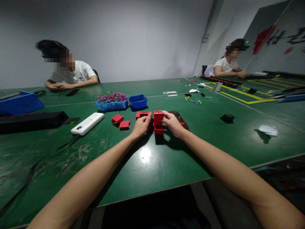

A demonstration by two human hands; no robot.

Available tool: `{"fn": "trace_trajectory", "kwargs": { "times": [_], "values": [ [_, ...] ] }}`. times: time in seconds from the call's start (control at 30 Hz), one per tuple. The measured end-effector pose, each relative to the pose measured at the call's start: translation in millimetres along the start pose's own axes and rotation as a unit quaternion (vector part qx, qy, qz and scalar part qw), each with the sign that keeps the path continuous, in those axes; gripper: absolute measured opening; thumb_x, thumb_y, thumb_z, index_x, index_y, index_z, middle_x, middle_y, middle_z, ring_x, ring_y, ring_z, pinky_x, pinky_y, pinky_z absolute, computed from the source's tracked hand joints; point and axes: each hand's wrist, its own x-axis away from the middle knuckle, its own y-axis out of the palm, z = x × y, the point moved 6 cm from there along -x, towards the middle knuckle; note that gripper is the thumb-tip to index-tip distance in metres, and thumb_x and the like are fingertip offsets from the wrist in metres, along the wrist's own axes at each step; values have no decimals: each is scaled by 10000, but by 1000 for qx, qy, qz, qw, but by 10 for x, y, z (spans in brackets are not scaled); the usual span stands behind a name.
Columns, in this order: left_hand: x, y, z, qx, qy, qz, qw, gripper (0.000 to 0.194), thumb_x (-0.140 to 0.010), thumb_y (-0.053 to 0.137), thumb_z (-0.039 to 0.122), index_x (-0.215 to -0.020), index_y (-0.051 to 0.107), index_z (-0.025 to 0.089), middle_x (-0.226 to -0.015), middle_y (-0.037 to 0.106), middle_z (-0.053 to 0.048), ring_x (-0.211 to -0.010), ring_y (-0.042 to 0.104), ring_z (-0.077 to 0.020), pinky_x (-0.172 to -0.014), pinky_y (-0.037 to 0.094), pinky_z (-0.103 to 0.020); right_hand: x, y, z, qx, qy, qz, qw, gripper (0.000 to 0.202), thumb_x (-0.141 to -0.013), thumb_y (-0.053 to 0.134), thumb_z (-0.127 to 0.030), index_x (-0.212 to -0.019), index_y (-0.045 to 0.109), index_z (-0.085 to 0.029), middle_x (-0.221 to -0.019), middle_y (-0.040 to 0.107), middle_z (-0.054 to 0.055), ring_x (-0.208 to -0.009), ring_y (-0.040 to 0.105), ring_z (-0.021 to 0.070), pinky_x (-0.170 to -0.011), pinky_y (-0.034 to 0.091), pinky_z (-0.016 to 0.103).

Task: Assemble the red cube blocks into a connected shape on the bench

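Just beyond the middle of the green table, my left hand is closed on a red block. Beside it my right hand pinches an upright red part with small dark holes in its face. The two red pieces are close together, with a narrow gap between them. Left of my hands lie two red boxes with small metal pins. A dark patterned flat item with a red strip lies behind my right hand.
A blue tray of colourful wires and a smaller blue bin stand behind. A white power bank with a black cable lies left. Further right are a black object and crumpled paper. Two people sit across the table.
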Motion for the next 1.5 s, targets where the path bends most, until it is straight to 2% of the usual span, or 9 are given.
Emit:
{"fn": "trace_trajectory", "kwargs": {
  "times": [0.1, 0.2, 0.37, 0.53, 0.67, 0.87, 1.07, 1.23, 1.5],
  "values": [
    [34, 98, -53, 124, -54, -10, 991, 639, -805, 363, 750, -672, 566, 159, -485, 535, -3, -360, 446, -100, -385, 325, -229, 8, 19, 51, -6, 19, -25, 999, 280, -648, 743, -322, -894, 720, -191, -1054, 688, 38, -992, 620, 194, -928, 454, 333],
    [60, 155, -71, 149, -76, -20, 986, 667, -762, 398, 785, -665, 570, 148, -486, 549, -10, -365, 454, -93, -384, 330, -220, 38, 58, 112, -5, 43, -47, 998, 266, -646, 753, -305, -880, 728, -182, -1111, 673, 48, -1007, 618, 193, -921, 464, 322],
    [51, 133, -114, 148, -105, -7, 983, 700, -734, 386, 816, -567, 520, 150, -425, 479, 5, -356, 399, -69, -383, 297, -209, 82, 158, 164, -21, 92, -87, 992, 327, -654, 756, -298, -949, 717, -164, -843, 730, 29, -780, 669, 167, -851, 504, 345],
    [57, 191, -63, 190, -97, -39, 976, 674, -749, 361, 812, -737, 536, 161, -469, 481, 33, -355, 414, -67, -377, 300, -196, 45, 79, 156, 6, 80, -22, 997, 240, -643, 736, -234, -870, 721, -155, -773, 734, 15, -725, 672, 158, -814, 522, 328],
    [78, 243, 30, 183, -68, -68, 978, 605, -721, 537, 739, -933, 525, 174, -504, 487, 67, -345, 422, -65, -360, 301, -189, 20, 1, 152, 50, 53, 20, 997, 194, -659, 715, -226, -839, 719, -155, -774, 733, 17, -731, 666, 155, -759, 524, 297],
    [52, 199, -5, 182, -84, -21, 979, 494, -723, 651, 607, -908, 517, 168, -553, 510, 66, -379, 452, -46, -371, 318, -164, 14, -12, 190, 61, 56, 7, 997, 292, -627, 777, -337, -840, 718, -147, -736, 722, 20, -701, 656, 162, -688, 517, 279],
    [44, 234, -45, 209, -111, -75, 969, 541, -701, 661, 619, -926, 529, 145, -658, 584, 15, -458, 526, -60, -420, 392, -170, 4, -38, 207, 95, 45, 11, 994, 305, -640, 770, -329, -866, 719, -130, -796, 722, 35, -690, 634, 143, -674, 489, 261],
    [50, 252, -37, 197, -105, -102, 969, 577, -695, 645, 648, -911, 567, 120, -643, 582, 4, -467, 516, -64, -429, 401, -179, -2, -53, 229, 68, 52, 32, 996, 347, -567, 821, -300, -847, 708, -128, -783, 718, 40, -716, 637, 154, -710, 497, 283],
    [25, 203, -78, 238, -123, -43, 962, 558, -680, 662, 646, -906, 578, 142, -571, 558, 26, -418, 493, -68, -393, 329, -178, -20, -138, 162, -32, 63, 88, 994, 439, -549, 845, -290, -937, 683, -162, -892, 726, 54, -806, 655, 164, -828, 518, 337]
  ]
}}
